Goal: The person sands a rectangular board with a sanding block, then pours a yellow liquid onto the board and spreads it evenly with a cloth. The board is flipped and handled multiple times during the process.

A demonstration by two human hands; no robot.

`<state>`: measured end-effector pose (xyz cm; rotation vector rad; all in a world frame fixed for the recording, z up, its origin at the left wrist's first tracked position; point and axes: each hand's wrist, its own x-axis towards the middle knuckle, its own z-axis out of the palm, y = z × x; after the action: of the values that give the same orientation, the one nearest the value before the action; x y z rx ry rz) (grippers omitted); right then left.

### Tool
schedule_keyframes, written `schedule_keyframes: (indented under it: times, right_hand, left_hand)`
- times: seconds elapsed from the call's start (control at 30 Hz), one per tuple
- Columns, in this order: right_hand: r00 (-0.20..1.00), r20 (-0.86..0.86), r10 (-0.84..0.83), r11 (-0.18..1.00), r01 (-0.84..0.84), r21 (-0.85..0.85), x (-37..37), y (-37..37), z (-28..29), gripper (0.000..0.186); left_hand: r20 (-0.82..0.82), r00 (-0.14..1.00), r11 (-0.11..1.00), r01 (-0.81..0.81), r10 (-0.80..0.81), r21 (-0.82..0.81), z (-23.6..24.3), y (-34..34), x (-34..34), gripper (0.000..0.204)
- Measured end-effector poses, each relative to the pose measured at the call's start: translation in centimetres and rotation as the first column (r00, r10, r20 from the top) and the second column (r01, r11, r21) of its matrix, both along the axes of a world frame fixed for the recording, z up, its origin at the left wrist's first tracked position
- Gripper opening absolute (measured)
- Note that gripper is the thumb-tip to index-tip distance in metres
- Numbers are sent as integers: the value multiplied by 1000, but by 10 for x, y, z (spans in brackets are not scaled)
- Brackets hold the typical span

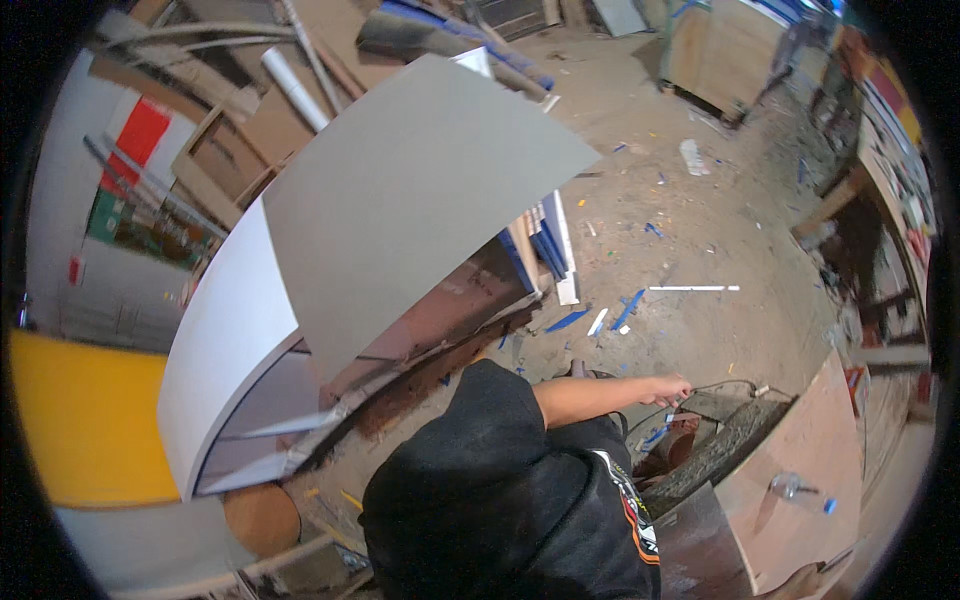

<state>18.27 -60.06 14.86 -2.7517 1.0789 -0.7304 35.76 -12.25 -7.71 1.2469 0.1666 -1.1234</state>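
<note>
My left arm stretches to the right from a black short sleeve. At its end my left hand (665,389) is closed around a thin dark cable (735,383), which runs on to the right. Below that hand is a dark opening with a reddish-brown round thing (681,440) and blue scraps in it. At the lower right edge my right hand (797,583) shows only in part, dim, by the lower edge of a pale wooden board (790,530). A thin dark thing lies by its fingertips, and its grip is unclear. A clear bottle with a blue cap (795,488) lies on the board.
A large curved piece with a white face (225,350) and a grey sheet (420,170) on top stands at my left. Beyond is a yellow panel (90,420). Blue and white scraps (628,310) litter the floor. A wooden box (725,55) stands farther off; a cluttered bench (895,190) lines the right.
</note>
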Motion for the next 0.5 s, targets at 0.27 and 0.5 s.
schedule_keyframes:
  times: [0.27,0.5]
  right_hand:
    - [961,218,-168,986,168,19,-193,30,53,60]
    - [779,429,-456,815,559,-149,-383,163,174,58]
  left_hand:
    - [50,961,961,271,-273,52,0,-21,10,50]
    - [16,864,864,501,-503,54,-15,-37,12,58]
